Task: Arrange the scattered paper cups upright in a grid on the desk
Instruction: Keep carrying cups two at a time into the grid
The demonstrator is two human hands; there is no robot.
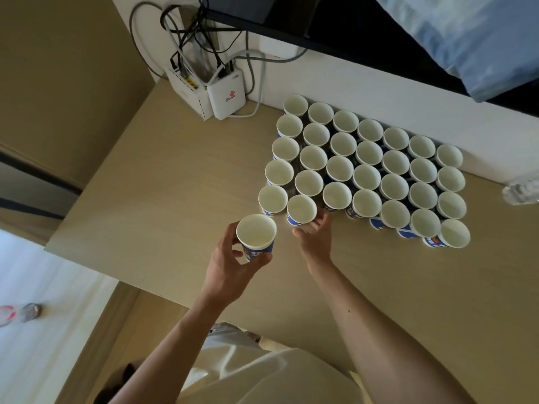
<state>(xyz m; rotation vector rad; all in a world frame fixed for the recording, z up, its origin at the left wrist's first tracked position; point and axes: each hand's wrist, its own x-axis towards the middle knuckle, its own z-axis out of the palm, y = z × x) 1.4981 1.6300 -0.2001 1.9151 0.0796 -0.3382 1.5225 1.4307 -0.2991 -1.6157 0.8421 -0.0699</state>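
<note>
Holding 1 upright paper cup (256, 237) in my left hand (230, 259), fingers curled round its base, I am hovering it just beside the cup grid's (366, 176) near left corner. My right hand (314, 237) is gripping an edge cup (301, 209) on the grid's near side. Beyond the grid's far left corner, 2 white routers (226, 96) are standing on the desk (175, 170).

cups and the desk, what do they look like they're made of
Cups: paper, most likely. They have matte white insides, thin rolled rims and blue printed outsides.
Desk: probably laminate or veneer over board. It shows a pale, very even wood grain with a smooth, low sheen, though solid wood can't be ruled out.
</note>
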